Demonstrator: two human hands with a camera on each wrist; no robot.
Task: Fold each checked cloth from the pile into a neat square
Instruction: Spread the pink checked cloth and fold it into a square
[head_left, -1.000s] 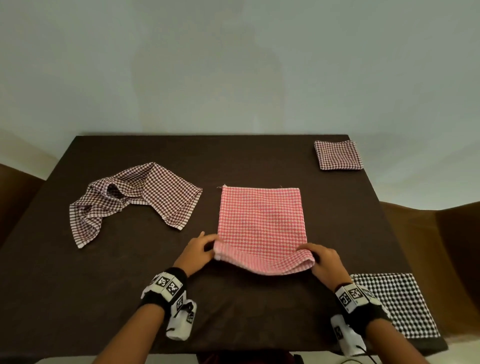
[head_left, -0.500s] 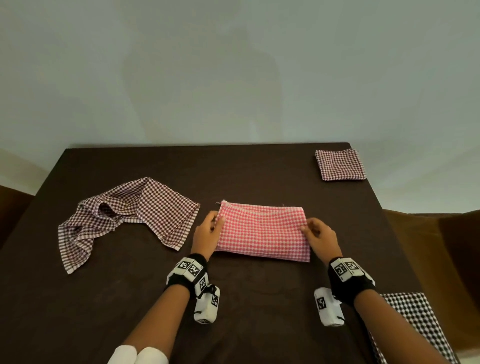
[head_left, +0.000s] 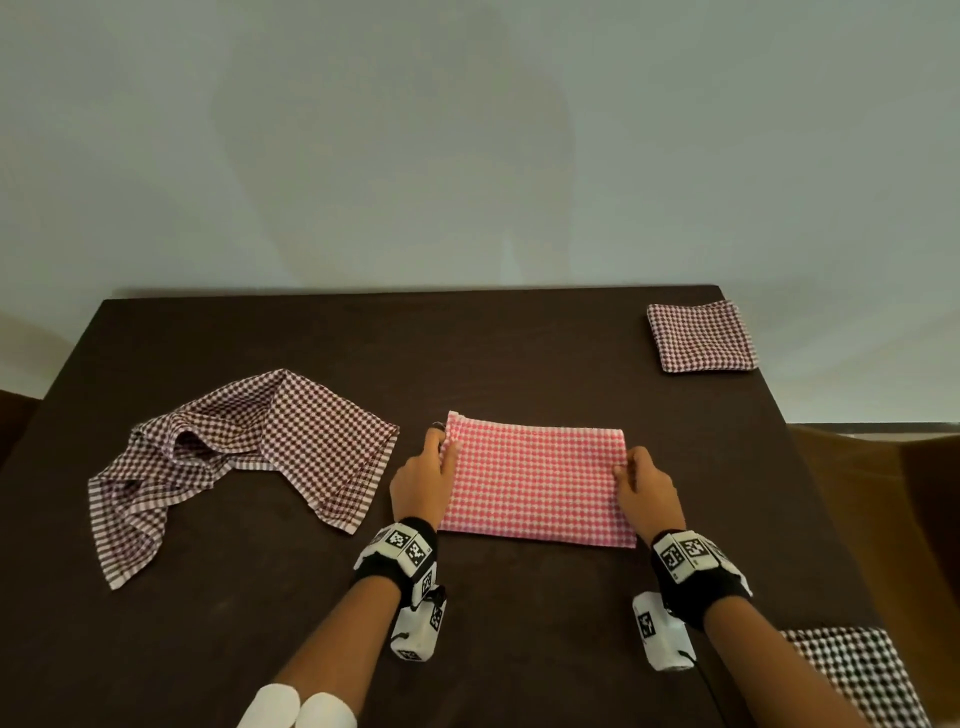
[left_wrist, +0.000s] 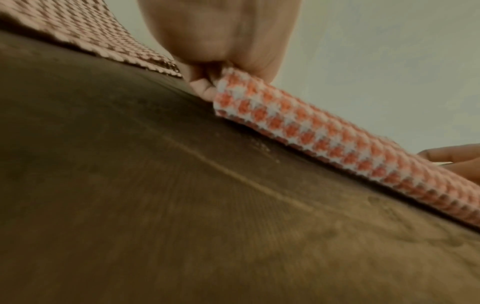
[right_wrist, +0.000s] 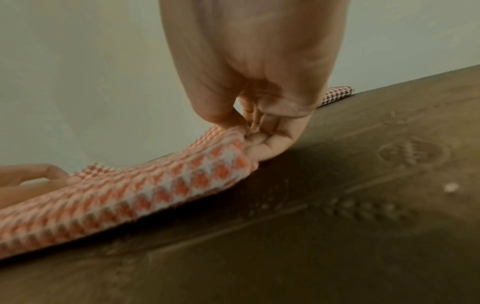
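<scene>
A red-and-white checked cloth (head_left: 537, 483) lies folded into a wide rectangle in the middle of the dark table (head_left: 260, 597). My left hand (head_left: 434, 467) pinches its left edge near the far corner, thumb on top, seen close in the left wrist view on the red cloth (left_wrist: 324, 133). My right hand (head_left: 636, 478) pinches the right edge, and the right wrist view shows the fingers curled under the red cloth (right_wrist: 155, 185) with the thumb on top. A crumpled brown checked cloth (head_left: 234, 462) lies to the left, unfolded.
A folded brown checked square (head_left: 701, 336) sits at the far right corner. A black-and-white checked cloth (head_left: 857, 675) lies at the near right corner. A pale wall rises behind the table. Bare tabletop lies in front of the red cloth.
Both hands carried the near edge of the red cloth away from me and laid it on the far edge, halving it. Since half a second ago they have hardly moved.
</scene>
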